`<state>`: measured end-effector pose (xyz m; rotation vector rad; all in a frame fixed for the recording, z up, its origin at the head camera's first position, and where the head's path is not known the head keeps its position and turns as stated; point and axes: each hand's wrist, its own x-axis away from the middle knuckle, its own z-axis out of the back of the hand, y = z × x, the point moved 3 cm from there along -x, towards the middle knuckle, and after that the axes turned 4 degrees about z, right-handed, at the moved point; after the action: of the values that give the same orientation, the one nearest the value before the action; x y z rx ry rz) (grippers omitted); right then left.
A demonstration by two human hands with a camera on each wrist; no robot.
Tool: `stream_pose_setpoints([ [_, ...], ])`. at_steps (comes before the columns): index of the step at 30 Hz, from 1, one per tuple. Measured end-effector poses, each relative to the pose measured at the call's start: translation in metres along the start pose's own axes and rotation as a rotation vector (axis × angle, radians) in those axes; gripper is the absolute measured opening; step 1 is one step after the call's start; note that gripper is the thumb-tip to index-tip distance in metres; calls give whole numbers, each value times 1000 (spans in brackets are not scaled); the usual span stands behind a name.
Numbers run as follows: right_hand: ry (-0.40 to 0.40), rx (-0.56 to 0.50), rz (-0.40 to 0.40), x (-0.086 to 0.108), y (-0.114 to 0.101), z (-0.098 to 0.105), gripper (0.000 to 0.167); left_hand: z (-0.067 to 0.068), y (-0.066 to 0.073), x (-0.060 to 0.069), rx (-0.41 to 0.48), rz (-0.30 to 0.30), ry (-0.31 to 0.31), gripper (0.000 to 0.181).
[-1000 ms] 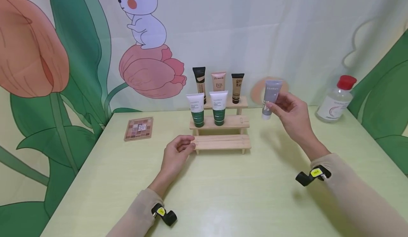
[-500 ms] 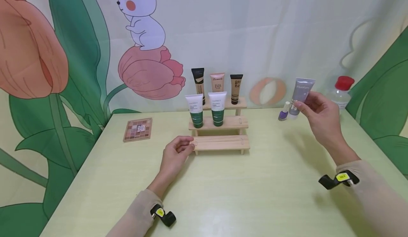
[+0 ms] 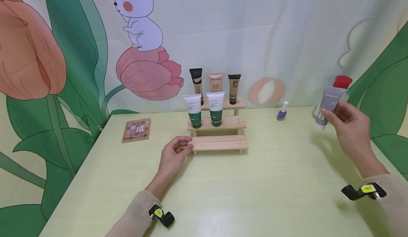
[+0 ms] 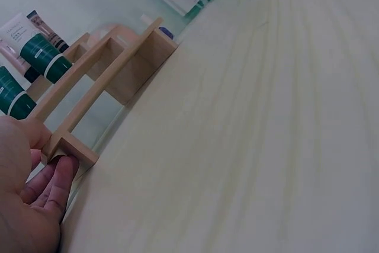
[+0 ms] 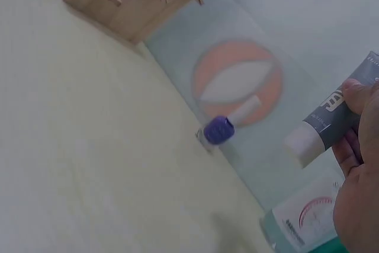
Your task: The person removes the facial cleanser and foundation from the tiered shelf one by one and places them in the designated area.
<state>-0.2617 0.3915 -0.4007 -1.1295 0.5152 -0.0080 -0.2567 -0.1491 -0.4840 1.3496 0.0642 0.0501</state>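
Note:
My right hand (image 3: 353, 134) holds a grey squeeze tube (image 3: 329, 101) with a white cap pointing down, above the table at the right. It hangs in front of a clear bottle with a red cap (image 3: 342, 82). My left hand (image 3: 172, 157) pinches the left end of the lowest step of a three-step wooden display rack (image 3: 220, 143); in the left wrist view its fingers (image 4: 56, 188) reach under that end. Two white-and-green tubes (image 3: 216, 109) stand on the middle step. Behind them, a black-and-gold tube (image 3: 196, 81), a pink BB tube (image 3: 215, 82) and a black-capped brown tube (image 3: 234, 88) stand on the top step.
A purple nail polish bottle (image 3: 282, 114) with a white cap stands on the table between the rack and my right hand. At the left lies a flat makeup palette (image 3: 136, 130). A printed curtain (image 3: 255, 45) hangs along the table's back edge.
My right hand has carried the grey tube rightward, away from the rack, and the nail polish behind it has come into view. My left hand keeps its place on the rack.

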Motion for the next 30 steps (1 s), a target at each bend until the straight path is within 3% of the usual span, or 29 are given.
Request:
stream_pose_setpoints([
  [12,9,103,-110,19,41,31,47,0,0,1,8,-6,-7,23],
  [18,-47,120,-197,28,59,37,52,1,0,2,-3,-9,-7,22],
  [24,-53,247,-210,36,72,36,67,2,0,2,9,-28,-15,22],
  [30,-31,289,-201,40,82,34,67,2,0,2,15,-28,-8,22],
])
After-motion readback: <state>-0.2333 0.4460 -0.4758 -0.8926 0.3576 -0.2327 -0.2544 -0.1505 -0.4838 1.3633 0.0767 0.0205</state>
